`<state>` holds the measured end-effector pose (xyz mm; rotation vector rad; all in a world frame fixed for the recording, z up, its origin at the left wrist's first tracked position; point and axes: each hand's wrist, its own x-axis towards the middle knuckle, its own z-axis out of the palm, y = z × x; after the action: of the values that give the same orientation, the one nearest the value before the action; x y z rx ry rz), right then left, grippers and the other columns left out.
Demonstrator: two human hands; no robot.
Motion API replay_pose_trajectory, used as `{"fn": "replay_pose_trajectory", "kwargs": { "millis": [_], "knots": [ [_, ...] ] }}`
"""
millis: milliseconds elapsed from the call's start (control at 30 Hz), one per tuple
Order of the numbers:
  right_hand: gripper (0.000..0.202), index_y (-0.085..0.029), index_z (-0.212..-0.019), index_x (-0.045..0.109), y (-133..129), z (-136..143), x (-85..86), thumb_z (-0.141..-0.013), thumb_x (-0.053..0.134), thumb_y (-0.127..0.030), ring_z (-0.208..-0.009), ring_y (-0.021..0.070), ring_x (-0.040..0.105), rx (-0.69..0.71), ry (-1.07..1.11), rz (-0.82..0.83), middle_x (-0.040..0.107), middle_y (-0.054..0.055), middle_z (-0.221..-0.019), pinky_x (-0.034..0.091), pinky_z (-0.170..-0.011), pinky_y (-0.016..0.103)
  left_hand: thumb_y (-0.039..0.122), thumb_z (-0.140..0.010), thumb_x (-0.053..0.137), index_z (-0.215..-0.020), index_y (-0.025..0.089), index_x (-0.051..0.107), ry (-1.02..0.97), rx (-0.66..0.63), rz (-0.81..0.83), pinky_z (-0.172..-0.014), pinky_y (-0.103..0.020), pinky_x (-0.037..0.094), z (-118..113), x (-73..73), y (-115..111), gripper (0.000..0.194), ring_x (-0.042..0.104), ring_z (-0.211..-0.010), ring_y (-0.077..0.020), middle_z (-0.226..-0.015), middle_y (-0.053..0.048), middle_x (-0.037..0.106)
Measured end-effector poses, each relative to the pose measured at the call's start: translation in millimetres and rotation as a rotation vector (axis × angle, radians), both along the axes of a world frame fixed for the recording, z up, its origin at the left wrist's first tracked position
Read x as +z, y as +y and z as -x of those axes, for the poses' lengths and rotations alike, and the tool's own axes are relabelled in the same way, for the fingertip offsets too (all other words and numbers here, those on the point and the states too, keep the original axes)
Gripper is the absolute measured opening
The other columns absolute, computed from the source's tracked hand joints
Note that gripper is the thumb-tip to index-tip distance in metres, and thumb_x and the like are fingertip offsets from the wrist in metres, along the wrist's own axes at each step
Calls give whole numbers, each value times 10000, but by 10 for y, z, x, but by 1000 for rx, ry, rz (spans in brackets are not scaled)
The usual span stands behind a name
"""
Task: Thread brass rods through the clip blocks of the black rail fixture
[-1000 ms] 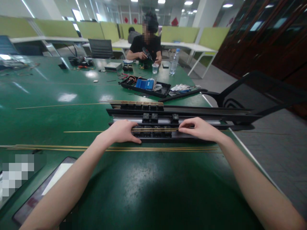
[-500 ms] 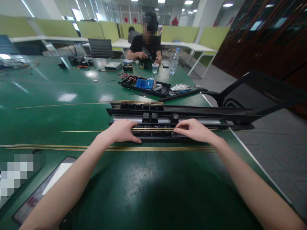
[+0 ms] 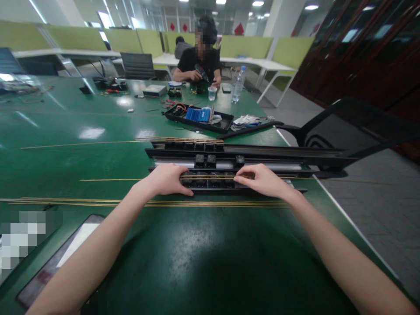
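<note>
My left hand (image 3: 170,178) rests on the left end of the nearest black rail (image 3: 216,191), thumb and fingers spread around its edge. My right hand (image 3: 257,178) pinches thin brass rods (image 3: 213,177) that lie over a row of black blocks (image 3: 215,181) in that rail. One rod reaches out to the left past my left wrist. Behind stands a second rail with a pale strip (image 3: 272,165) and three black blocks (image 3: 211,161) on it. More brass rods (image 3: 210,204) lie on the green table just in front of the nearest rail.
A farther rail (image 3: 278,152) has rods and blocks at its left. Beyond are a black tray (image 3: 226,122) with blue items, white gloves (image 3: 249,121), a bottle (image 3: 239,85), a cup (image 3: 212,92) and a seated person holding a tool. A dark panel (image 3: 42,280) lies left; a chair (image 3: 357,131) stands right.
My right hand has shifted slightly left along the rail, and the long rod's left end has moved slightly left with it. My left hand has stayed in place.
</note>
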<state>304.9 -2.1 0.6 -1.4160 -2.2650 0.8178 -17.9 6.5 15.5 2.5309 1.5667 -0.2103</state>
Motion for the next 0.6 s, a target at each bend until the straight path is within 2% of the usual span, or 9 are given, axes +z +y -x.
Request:
{"fn": "replay_pose_trajectory", "kwargs": {
  "millis": [133, 333, 600],
  "knots": [
    [339, -204, -882, 743, -8, 16, 3, -877, 607, -515, -724, 210, 668, 7, 40, 4, 754, 32, -800, 460, -664, 304, 820, -653, 616, -1200, 234, 683, -4, 1, -3, -817, -385, 537, -1, -2, 0, 804, 702, -999, -342, -1088, -118, 753],
    [352, -202, -844, 725, -3, 31, -34, -937, 519, -472, -762, 213, 671, -10, 66, -34, 745, 31, -797, 447, -661, 300, 825, -644, 619, -1181, 243, 682, 8, 7, -15, -818, -379, 532, 9, -27, 7, 795, 704, -998, -339, -1070, -112, 755],
    [288, -206, -881, 735, 8, 11, -56, -913, 568, -438, -754, 215, 681, -4, 87, -23, 754, 26, -806, 470, -683, 306, 818, -645, 618, -1233, 252, 670, 0, 7, -2, -826, -379, 530, 6, -17, 10, 818, 698, -1017, -341, -1107, -111, 750]
  ]
}}
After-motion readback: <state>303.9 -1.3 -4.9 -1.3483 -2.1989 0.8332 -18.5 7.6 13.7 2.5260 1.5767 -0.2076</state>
